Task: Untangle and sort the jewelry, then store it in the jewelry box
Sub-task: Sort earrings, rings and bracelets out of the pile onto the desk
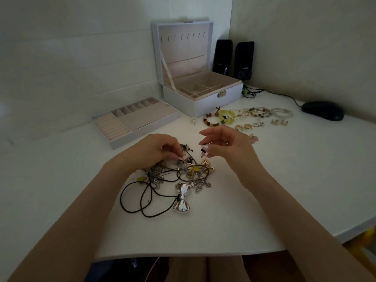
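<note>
Forearms reach in from the near edge of the white table (264, 200). Beyond them lies a silver bow pendant (182, 197) on a looped black cord (132, 200), at the near side of the tangle of jewelry (189, 171). The left hand (156, 151) rests on the tangle, fingers curled down and pinching into it. The right hand (223, 143) is raised just beside it, fingers loosely curled. A small dark charm (202, 150) sits at its fingertips, but I cannot tell whether they grip it. Further back, sorted bracelets (244, 113) and earrings (254, 125) lie in rows. The jewelry box (203, 98) stands open behind them, its removed tray (130, 123) to the left. Two black speakers (234, 58) and a mouse (323, 109) sit at the right.
</note>
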`<state>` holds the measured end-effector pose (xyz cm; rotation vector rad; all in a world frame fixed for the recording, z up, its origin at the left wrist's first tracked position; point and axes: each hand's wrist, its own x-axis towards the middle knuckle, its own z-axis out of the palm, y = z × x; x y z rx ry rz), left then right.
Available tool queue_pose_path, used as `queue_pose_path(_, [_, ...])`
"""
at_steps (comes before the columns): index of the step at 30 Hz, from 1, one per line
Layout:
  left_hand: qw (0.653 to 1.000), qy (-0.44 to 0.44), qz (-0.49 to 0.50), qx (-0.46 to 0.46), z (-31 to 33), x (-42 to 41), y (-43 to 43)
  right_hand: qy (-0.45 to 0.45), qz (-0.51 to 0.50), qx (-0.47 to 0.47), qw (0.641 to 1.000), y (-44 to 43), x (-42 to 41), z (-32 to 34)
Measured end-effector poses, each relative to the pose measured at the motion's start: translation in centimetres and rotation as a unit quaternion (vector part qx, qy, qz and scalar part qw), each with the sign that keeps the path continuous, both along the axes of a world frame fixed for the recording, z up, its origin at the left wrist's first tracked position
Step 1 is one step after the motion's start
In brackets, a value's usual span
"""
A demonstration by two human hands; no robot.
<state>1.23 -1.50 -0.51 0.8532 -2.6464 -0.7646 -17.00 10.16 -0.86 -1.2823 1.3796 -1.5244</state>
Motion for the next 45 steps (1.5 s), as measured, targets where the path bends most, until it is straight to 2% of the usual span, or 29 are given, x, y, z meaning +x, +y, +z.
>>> queue_pose_path(6, [1.000, -0.011, -0.009, -0.015, -0.5, -0.1, 0.0, 0.010, -0.006, 0.008, 1.000, -0.1, -0.1, -0.1])
queue_pose_path(10, [0.999, 0.017, -0.006, -0.026, -0.4, -0.2, 0.0, 0.001, -0.007, 0.013, 1.000, 0.0, -0.1, 0.0])
queue_pose_path(17, [0.995, 0.086, 0.046, 0.006, 0.4, -0.3, 0.3, -0.009, 0.002, 0.014, 1.000, 0.0, 0.0, 0.0])
queue_pose_path(23, [0.983, 0.130, 0.056, 0.113, 1.0, -0.5, 1.2, 0.026, 0.000, 0.029, 0.999, 0.0, 0.1, -0.1])
queue_pose_path(28, [0.932, 0.228, 0.074, 0.272, 1.5, -1.2, 2.2, 0.011, 0.000, 0.033, 0.999, 0.1, 0.2, 0.1])
queue_pose_path(33, [0.897, 0.272, 0.099, 0.334, 1.4, -1.2, 2.2, -0.034, 0.018, 0.062, 0.997, 0.1, 0.0, 0.0])
queue_pose_path(39, [0.885, 0.296, 0.127, 0.337, 1.3, -1.5, 2.2, -0.027, 0.024, 0.062, 0.997, 0.2, 0.1, 0.0])
queue_pose_path(42, [0.890, 0.301, 0.106, 0.324, 1.5, -1.3, 2.2, 0.003, 0.009, 0.056, 0.998, 0.2, 0.2, 0.0])
queue_pose_path(45, [0.913, 0.280, 0.075, 0.288, 1.8, -1.2, 2.5, 0.037, 0.021, 0.063, 0.997, 0.1, 0.5, 0.0])
